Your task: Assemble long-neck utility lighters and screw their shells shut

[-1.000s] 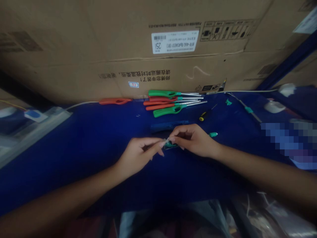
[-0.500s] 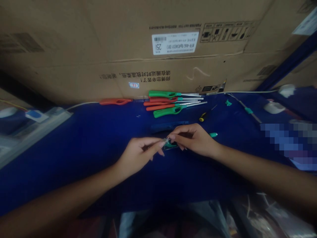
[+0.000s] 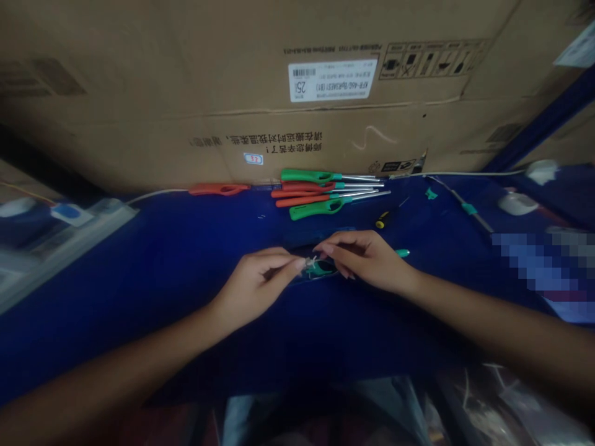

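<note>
Head view: left hand (image 3: 253, 279) pinches small pale part (image 3: 307, 263) above table (image 3: 195, 241). Right hand (image 3: 372, 260) close by; cannot tell if gripping. Part looks light, maybe easy to break; best hold sides gently.

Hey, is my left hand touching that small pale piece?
Touching. The head view shows it: the left hand pinches the small pale piece between thumb and fingers.

The left hand (image 3: 253, 282) could pass leftward, but 2 green lighters (image 3: 307, 212) obstruct ahead.
</note>
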`<control>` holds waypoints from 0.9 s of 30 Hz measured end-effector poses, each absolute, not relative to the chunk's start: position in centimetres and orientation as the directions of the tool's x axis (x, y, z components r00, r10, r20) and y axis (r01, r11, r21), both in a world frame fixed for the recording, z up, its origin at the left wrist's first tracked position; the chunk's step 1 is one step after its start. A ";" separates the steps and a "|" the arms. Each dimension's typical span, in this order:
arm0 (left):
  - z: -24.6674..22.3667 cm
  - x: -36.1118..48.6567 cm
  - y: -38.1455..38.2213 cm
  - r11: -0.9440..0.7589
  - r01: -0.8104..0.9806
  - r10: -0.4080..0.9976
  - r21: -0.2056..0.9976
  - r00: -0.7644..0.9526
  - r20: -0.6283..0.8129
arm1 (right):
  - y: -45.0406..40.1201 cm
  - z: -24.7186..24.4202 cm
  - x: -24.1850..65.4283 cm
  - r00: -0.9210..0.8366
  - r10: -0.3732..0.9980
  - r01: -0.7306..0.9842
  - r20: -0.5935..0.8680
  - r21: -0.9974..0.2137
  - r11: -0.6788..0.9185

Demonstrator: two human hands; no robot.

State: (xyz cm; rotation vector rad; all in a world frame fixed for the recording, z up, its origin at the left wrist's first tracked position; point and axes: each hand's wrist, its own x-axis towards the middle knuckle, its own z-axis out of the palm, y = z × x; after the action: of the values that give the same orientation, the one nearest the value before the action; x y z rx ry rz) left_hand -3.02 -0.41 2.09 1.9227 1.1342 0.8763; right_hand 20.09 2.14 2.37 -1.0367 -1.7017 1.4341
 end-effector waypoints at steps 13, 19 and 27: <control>2.9 -4.1 -0.2 -0.460 0.631 0.867 0.625 0.471 0.162 | 2.3 2.7 20.5 -0.441 0.896 0.198 -0.042 -0.979 0.052; 2.7 -4.3 -0.2 -0.625 0.633 0.776 0.457 0.567 0.276 | 2.4 2.5 20.5 -0.441 0.896 0.206 -0.040 -0.977 0.057; 3.2 -4.8 -0.4 -0.620 0.676 0.780 0.398 0.587 0.218 | 1.9 2.6 21.1 -0.582 0.695 0.283 0.422 -0.696 0.660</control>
State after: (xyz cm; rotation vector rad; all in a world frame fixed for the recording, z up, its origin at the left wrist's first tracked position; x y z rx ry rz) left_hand -4.78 -0.42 3.15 2.5460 1.1967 0.5448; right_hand 21.11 1.93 2.65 -0.7528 -2.1726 0.7562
